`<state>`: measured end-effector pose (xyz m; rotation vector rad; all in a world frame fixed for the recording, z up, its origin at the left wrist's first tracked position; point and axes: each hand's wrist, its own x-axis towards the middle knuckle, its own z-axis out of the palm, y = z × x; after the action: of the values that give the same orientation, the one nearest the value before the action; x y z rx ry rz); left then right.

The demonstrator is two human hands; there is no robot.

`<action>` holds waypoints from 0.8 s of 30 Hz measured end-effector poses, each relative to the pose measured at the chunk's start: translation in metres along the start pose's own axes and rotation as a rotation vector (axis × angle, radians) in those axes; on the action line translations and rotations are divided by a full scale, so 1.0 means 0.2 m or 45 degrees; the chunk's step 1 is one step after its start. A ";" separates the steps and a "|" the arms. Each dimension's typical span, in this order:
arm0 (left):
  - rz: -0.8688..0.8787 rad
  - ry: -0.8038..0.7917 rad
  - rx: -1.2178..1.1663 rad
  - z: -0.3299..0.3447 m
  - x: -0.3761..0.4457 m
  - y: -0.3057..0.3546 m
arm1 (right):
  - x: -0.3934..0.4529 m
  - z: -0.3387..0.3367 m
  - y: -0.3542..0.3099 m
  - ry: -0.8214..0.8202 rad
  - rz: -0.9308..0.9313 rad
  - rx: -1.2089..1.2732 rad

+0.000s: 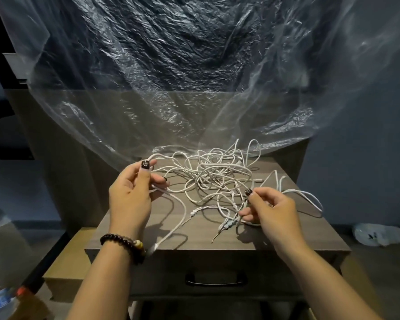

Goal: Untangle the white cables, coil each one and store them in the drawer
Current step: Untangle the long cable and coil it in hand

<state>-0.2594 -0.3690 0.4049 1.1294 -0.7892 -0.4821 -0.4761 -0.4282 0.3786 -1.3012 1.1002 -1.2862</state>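
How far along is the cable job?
Nothing finished: the white cables lie in one tangle on the nightstand. In hand: the left hand and right hand each pinch a strand. Left: separating, coiling, storing; the drawer is closed.

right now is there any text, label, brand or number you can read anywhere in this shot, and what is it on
No readable text anywhere.
White cables: no print visible on the cords or plugs.
Drawer front and its handle: unmarked.
Left hand and right hand, each pinching a cord: dark nails bear a pale design, too small to read.
Crumpled white bag on the floor at the right: dark marks, too blurred to read.
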 end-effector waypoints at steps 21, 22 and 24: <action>-0.305 -0.238 -0.698 0.09 -0.42 0.13 | -0.45 -0.02 0.02 -0.687 -0.268 -0.073; -0.326 -0.245 -0.679 0.09 -0.44 0.11 | -0.45 -0.05 0.02 -0.670 -0.263 -0.075; -0.337 -0.261 -0.577 0.11 -0.46 0.06 | -0.45 -0.11 0.01 -0.589 -0.235 0.000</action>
<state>-0.3358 -0.3123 0.3922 0.7681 -0.6626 -0.9598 -0.5015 -0.3400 0.3638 -1.6278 0.6664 -1.0374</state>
